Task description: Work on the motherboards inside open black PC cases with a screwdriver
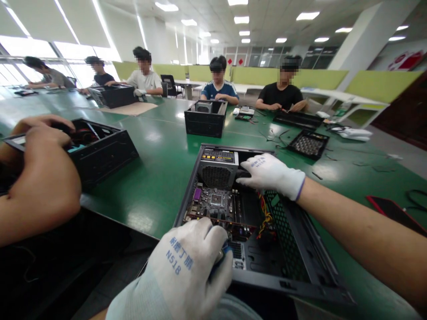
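Note:
An open black computer case [267, 279] lies on its side in front of me. At its far end sits a power supply [218, 175] with a fan grille and a label. Near the middle is a motherboard [216, 200] with a bare processor socket. My right hand [271, 175], in a white glove, reaches in beside the power supply, its fingers curled round something dark that I cannot make out. Over the near left edge, my gloved left hand [187, 262] is closed, with a small blue and metallic thing [227, 251] partly showing in it. Red, yellow and black wires [265, 213] hang at the right.
Another person's bare arms [50, 173] work in a second case [103, 155] at the left. A third case [205, 120] stands farther back on the green table [153, 146]. Several people sit beyond. A black tray [308, 144] and loose cables lie right; a red-edged thing [393, 213] is nearer.

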